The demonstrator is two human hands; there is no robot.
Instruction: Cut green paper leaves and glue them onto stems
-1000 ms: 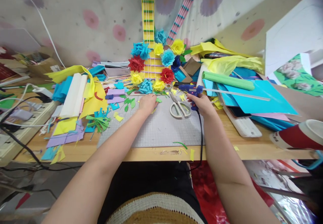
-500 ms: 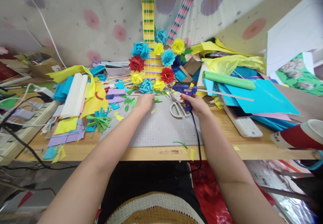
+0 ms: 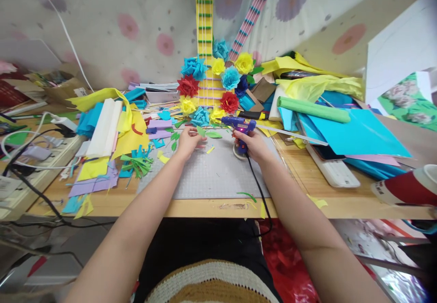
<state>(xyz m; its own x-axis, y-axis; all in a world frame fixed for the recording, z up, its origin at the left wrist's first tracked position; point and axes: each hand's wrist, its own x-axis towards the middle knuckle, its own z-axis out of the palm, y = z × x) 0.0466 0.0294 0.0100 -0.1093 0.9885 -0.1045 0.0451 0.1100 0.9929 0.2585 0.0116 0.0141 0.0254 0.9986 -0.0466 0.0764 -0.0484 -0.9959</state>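
My left hand [image 3: 189,142] pinches a small green paper leaf [image 3: 200,132] over the grey cutting mat [image 3: 211,180]. Just right of it, another green leaf [image 3: 214,135] lies on the mat. My right hand [image 3: 254,143] is wrapped round the handle of a blue hot glue gun [image 3: 241,124]. Its nozzle points left, toward the leaf, a short way apart from it. A long clear glue stick [image 3: 293,134] sticks out of its back. Scissors [image 3: 239,153] lie mostly hidden under the right hand. Behind both hands leans a yellow paper guitar [image 3: 208,84] with paper flowers.
A black cord [image 3: 258,187] hangs from the glue gun over the table edge. Green paper strips [image 3: 137,163] and a power strip [image 3: 51,162] are at left. Blue sheets [image 3: 358,134], a white phone-like box [image 3: 336,173] and a red-and-white cup [image 3: 406,187] stand right.
My left hand has lifted a leaf from the mat and turned slightly, its fingers now showing. The glue gun has moved left toward it, covering more of the scissors.
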